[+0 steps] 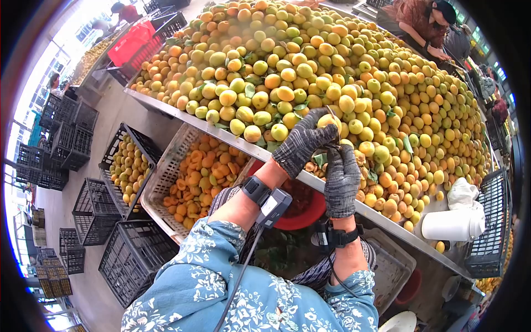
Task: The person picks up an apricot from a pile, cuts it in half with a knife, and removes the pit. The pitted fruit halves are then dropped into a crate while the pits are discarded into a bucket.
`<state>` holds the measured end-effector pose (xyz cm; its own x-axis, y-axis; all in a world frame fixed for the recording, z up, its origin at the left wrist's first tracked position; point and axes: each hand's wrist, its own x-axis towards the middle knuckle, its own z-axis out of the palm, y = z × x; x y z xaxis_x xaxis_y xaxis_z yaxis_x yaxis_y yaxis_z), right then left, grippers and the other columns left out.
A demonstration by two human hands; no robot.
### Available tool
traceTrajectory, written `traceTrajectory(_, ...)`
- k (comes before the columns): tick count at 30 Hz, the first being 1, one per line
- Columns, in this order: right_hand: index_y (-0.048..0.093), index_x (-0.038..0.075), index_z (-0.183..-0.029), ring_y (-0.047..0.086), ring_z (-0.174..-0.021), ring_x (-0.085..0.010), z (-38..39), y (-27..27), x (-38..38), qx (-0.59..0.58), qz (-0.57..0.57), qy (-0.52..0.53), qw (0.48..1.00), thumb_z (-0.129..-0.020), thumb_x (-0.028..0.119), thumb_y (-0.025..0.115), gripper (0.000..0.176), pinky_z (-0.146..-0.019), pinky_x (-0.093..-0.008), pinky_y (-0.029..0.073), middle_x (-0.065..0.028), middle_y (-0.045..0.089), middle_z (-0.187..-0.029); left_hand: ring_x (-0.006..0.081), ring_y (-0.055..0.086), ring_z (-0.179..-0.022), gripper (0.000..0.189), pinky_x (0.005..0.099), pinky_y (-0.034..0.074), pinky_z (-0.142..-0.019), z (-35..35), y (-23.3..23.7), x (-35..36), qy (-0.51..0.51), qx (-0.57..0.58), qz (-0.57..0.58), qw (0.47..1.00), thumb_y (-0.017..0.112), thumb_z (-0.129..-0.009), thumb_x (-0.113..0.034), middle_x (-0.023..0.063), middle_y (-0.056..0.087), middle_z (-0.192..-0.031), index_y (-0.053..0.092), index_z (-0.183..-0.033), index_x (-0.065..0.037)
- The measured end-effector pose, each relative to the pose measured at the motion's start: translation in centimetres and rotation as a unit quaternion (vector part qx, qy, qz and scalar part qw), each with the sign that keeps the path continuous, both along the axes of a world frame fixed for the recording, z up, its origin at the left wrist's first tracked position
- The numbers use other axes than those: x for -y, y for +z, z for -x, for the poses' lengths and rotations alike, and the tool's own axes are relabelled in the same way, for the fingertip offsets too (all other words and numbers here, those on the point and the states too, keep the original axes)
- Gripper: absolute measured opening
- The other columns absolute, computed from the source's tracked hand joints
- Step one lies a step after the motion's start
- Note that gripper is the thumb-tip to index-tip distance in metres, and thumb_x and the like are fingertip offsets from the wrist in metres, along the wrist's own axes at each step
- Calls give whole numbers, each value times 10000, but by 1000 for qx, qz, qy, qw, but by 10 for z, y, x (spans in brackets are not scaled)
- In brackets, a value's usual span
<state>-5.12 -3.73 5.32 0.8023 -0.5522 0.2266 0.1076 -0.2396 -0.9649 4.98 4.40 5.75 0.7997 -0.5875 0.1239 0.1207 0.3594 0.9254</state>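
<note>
Both my hands wear grey knitted gloves and meet at the near edge of a metal table (221, 134) heaped with yellow-green and orange fruit (310, 72). My left hand (312, 138) has its fingers wrapped round one yellow-orange fruit (328, 120). Right beside it, my right hand (341, 171) is closed at the fruit's lower side, its fingertips near a small dark thing too small to name. Below the hands, a red basin (301, 213) is partly hidden behind my left wrist and the table edge.
Left of the basin, a white crate (160, 191) holds split orange fruit. Black crates (135, 257) stand on the floor further left. A white container (449, 224) lies on the table at right. Another person (417, 27) works across the heap.
</note>
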Motion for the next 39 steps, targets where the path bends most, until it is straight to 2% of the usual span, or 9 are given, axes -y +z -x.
traceTrajectory(7, 562, -53, -1212, 630, -925, -187, 2, -11, -4, -33, 54, -3, 998, -965, 119, 519, 304, -823, -305, 502, -131, 672, -1057, 115, 591, -931, 351, 263, 518, -808, 1, -5, -5, -8, -11, -15, 1000, 571, -960, -282, 30, 587, -1057, 563, -1193, -19)
traceTrajectory(11, 549, -55, -1228, 632, -981, -211, 0, 1, -4, -115, 120, -40, 985, -963, 103, 503, 312, -871, -324, 491, -152, 669, -1066, 118, 605, -916, 337, 278, 496, -860, 17, -17, 8, -91, -295, 150, 939, 538, -978, -306, 38, 641, -975, 590, -1181, -42)
traceTrajectory(13, 545, -60, -1229, 638, -986, -218, 1, -6, 4, -76, 148, -39, 985, -959, 96, 506, 314, -873, -328, 495, -164, 668, -1080, 120, 611, -910, 340, 273, 497, -852, 16, -14, 6, -81, -301, 142, 939, 539, -978, -316, 39, 656, -957, 590, -1184, -50)
traceTrajectory(15, 536, -66, -1239, 643, -989, -225, 2, -8, 5, -76, 100, -29, 992, -955, 99, 521, 328, -869, -323, 498, -169, 667, -1096, 97, 607, -897, 341, 245, 497, -830, 13, -7, 2, -31, -100, -5, 994, 551, -972, -321, 38, 651, -987, 592, -1185, -58)
traceTrajectory(17, 595, 22, -1111, 666, -812, -371, 0, -15, 7, -13, 135, -63, 989, -922, 148, 572, 228, -673, -422, 499, -209, 679, -891, 72, 597, -878, 343, 217, 505, -774, 7, -8, 4, -38, -77, 23, 996, 572, -960, -322, 21, 629, -974, 590, -1183, -61)
traceTrajectory(21, 604, 21, -1063, 668, -811, -366, 2, -10, 3, -18, 165, -70, 984, -917, 148, 583, 195, -669, -423, 500, -209, 680, -890, 88, 600, -861, 340, 220, 519, -714, 4, -4, 4, -27, -101, 19, 994, 602, -942, -318, 12, 602, -965, 584, -1155, -54)
traceTrajectory(24, 557, -17, -1250, 674, -944, -268, 4, -1, 2, -143, 193, -28, 970, -948, 115, 539, 330, -803, -345, 515, -219, 671, -1038, 123, 614, -851, 320, 259, 536, -744, -3, -21, 3, 20, -34, 11, 999, 597, -945, -330, 31, 615, -945, 593, -1107, -55)
traceTrajectory(27, 553, 8, -1260, 666, -961, -290, 1, -3, -4, -161, 214, -35, 963, -956, 126, 526, 328, -800, -359, 512, -222, 662, -1048, 153, 628, -828, 314, 276, 544, -730, -1, -18, 6, 5, -307, 182, 934, 594, -943, -353, 46, 631, -916, 597, -1056, -60)
traceTrajectory(39, 533, 34, -1295, 676, -935, -297, -3, -15, 0, -113, 198, -34, 973, -957, 158, 524, 360, -787, -369, 521, -186, 682, -1030, 91, 590, -841, 359, 244, 511, -700, 2, -16, 6, 25, -226, 56, 972, 550, -970, -371, -8, 607, -964, 584, -1176, -79)
